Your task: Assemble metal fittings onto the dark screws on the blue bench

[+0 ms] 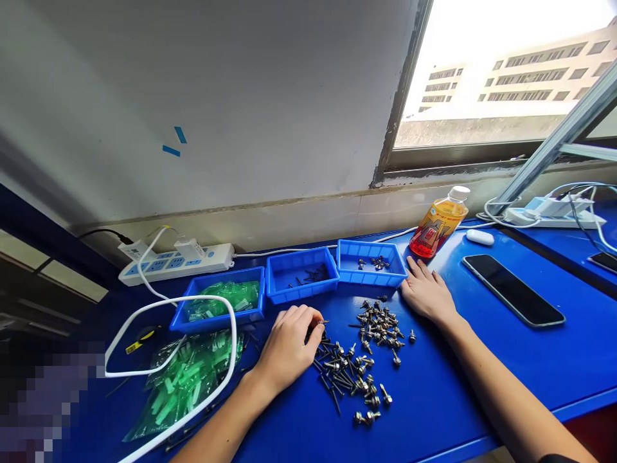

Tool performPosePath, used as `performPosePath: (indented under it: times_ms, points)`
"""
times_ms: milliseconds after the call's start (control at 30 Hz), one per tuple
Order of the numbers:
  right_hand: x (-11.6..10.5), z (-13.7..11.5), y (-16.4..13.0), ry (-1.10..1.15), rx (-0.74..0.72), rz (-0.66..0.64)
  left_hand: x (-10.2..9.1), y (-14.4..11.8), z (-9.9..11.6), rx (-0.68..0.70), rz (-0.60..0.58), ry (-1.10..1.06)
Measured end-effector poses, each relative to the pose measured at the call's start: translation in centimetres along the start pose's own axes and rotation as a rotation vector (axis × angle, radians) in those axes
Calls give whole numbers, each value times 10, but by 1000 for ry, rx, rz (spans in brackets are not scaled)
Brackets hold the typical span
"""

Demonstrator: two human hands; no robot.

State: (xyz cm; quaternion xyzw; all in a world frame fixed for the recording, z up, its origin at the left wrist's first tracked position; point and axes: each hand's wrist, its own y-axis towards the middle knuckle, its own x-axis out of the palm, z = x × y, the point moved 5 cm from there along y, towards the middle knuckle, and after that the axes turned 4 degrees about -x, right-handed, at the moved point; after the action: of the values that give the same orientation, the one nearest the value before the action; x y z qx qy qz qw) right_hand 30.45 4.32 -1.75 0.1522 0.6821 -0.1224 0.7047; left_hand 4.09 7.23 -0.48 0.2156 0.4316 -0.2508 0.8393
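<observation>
A loose pile of dark screws (359, 357) lies on the blue table (434, 411). My left hand (289, 344) rests at the pile's left edge, thumb and forefinger pinched on a small screw (322, 322). My right hand (427, 289) lies flat, palm down, beside the right blue bin (370, 265), fingers spread, holding nothing. The middle blue bin (301, 274) holds a few dark screws. The left blue bin (219, 302) holds green plastic anchors.
A bag of green anchors (186, 379) and a white cable (212, 302) lie at the left. A power strip (176, 263) sits by the wall. An orange bottle (439, 228), a white case (480, 237) and a phone (512, 289) lie at the right.
</observation>
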Motion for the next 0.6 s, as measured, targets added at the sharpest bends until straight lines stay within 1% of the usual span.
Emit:
performPosePath:
  times_ms: [67, 133, 200, 267, 333, 367, 433, 467, 500, 533, 567, 600]
  points:
    - [-1, 0, 1, -14, 10, -37, 0, -1, 0, 4, -3, -3]
    - [0, 1, 2, -11, 11, -45, -1, -1, 1, 10, 4, -8]
    - [2, 3, 4, 13, 8, -21, -1, -1, 1, 16, 10, -14]
    - [2, 6, 5, 72, 8, 29, -1, -1, 1, 18, 10, -15]
    - [-4, 10, 5, 188, 24, 116, -1, -1, 1, 19, 9, -9]
    - [-10, 13, 3, 264, 54, 186, -1, -1, 1, 18, 9, -4]
    - [-26, 16, -4, 416, 147, 378, -1, -2, 2, 16, 8, 5]
    - [-37, 15, -10, 465, 180, 504, 0, -2, 3, 17, 6, 8]
    - [-47, 9, -17, 487, 150, 618, 0, -2, 3, 19, 4, 10]
    - [-55, -3, -23, 510, 51, 674, 1, -2, 4, 22, 7, 11]
    - [-60, -18, -28, 535, -79, 688, 1, -2, 4, 27, 13, 10]
    - [-62, -35, -32, 555, -233, 647, 2, -2, 3, 33, 24, 10]
